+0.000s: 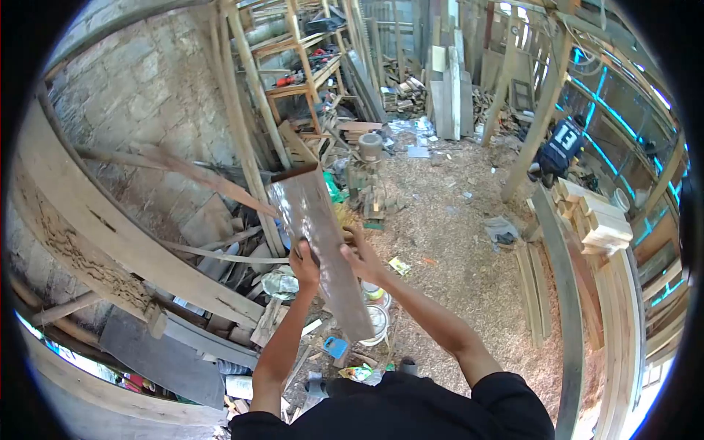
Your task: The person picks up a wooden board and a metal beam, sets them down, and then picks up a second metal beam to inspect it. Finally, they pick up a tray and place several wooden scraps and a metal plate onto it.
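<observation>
Shavings cover the workshop floor [455,220]; a board [328,253] is held up above it.
The left hand [305,267] grips the board's left edge, the right hand [364,261] its right, both near mid-length, probably for balance; the near end overlaps a bucket [386,325] in view.

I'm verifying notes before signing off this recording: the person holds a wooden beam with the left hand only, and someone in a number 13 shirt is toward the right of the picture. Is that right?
Not quite: the head view shows the right hand on the wooden beam along with the left hand, so both hold it. The number 13 shirt is as you say.
</observation>
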The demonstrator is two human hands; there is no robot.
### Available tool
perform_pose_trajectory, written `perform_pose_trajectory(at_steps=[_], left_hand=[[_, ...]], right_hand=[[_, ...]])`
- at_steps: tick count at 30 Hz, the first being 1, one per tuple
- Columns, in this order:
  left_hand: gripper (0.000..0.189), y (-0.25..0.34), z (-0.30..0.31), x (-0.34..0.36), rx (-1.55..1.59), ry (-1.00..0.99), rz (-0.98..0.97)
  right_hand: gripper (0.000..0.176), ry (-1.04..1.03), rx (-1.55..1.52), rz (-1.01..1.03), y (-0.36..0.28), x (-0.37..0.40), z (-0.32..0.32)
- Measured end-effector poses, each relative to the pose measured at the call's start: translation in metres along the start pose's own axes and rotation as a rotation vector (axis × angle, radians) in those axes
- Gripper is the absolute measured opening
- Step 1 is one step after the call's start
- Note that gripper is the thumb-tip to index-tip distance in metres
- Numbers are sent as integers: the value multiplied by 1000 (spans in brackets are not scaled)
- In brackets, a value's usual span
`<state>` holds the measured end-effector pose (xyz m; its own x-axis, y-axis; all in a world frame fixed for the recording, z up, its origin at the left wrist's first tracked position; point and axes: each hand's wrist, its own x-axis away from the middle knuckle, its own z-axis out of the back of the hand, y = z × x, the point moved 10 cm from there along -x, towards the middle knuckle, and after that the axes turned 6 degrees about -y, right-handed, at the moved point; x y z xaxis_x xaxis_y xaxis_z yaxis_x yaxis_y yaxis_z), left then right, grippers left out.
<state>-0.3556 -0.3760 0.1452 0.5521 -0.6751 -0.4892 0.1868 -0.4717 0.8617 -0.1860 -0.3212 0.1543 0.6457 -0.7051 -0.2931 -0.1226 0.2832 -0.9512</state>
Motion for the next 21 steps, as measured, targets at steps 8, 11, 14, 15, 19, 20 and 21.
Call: perform_pose_trajectory(at_steps=[8, 11, 14, 15, 19, 20, 21], left_hand=[[70, 28, -218, 10, -1, -105, 223], [74, 48, -296, 21, 56, -198, 248], [73, 49, -361, 35, -32, -354, 370], [74, 61, -381, 38, 15, -373, 275], [74, 26, -462, 39, 218, -648, 305], [74, 14, -483, 49, 389, -729, 329], [74, 0, -493, 62, 450, -790, 411]], right_hand=[[64, 264, 229, -50, -19, 99, 177], [64, 413, 319, -216, -20, 132, 245], [64, 544, 328, -159, -33, 158, 298], [64, 570, 338, -156, -40, 166, 310], [65, 678, 295, -155, -32, 183, 365], [68, 720, 320, -92, -30, 187, 382], [69, 725, 214, -107, -22, 188, 393]])
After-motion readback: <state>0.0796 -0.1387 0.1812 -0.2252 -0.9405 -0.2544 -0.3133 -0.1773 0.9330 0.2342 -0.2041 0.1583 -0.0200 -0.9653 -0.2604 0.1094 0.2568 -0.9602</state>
